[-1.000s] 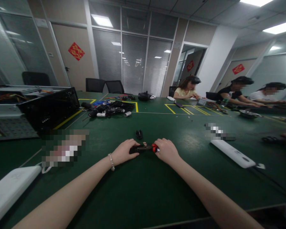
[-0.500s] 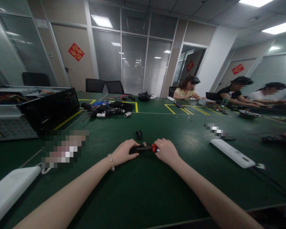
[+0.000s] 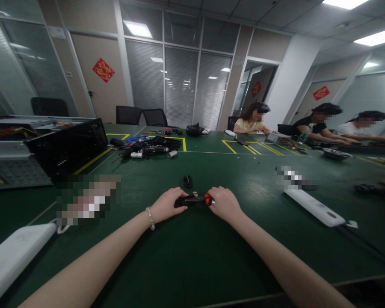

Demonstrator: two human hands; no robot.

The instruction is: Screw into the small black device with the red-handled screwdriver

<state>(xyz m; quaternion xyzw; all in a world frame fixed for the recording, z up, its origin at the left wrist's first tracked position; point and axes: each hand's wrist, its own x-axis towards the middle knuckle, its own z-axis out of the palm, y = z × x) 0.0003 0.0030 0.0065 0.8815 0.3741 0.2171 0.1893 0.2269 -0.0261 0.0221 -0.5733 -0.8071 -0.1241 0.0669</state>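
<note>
Left hand (image 3: 167,205), right hand (image 3: 225,204): fingers clamped on dark, red-handled tool (image 3: 198,199), ends hidden.

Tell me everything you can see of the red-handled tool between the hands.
The red-handled tool lies roughly level over the green table. Its red grip is in the right hand, with a silvery bit showing beside it. A slim, dark, metal-looking part runs toward the black item in the left hand; blur hides whether they touch.

Computer case (image 3: 71,149) left on table (image 3: 192,256), tool (image 3: 197,199) centre, bowl (image 3: 338,157) right.
</note>
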